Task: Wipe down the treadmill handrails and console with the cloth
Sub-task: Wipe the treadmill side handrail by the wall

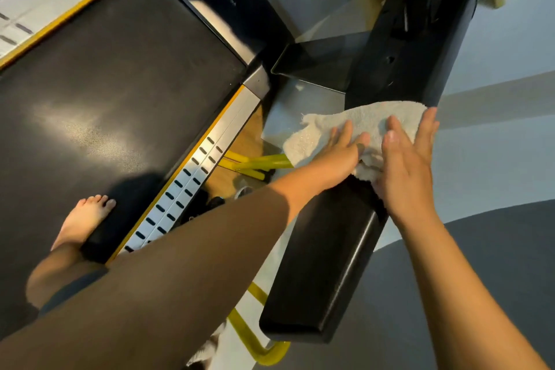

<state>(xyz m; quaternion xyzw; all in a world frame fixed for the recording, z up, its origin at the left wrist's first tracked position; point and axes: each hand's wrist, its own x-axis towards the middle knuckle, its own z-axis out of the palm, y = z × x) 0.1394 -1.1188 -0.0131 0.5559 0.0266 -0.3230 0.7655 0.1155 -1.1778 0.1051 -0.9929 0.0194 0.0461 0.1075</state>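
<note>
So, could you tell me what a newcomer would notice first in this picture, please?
The left hand and right hand press a pale grey terry cloth flat onto the broad black handrail at centre right. At lower left, a bare foot stands on the wide dark treadmill belt, beside a silver slotted side rail with a yellow edge.

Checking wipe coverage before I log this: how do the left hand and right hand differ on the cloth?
The left hand presses the cloth's inner side, fingers together, tips at mid-cloth; the right hand covers the outer side, fingers spread, reaching the far edge. Both lie flat with straight fingers on the cloth over the black handrail.
</note>
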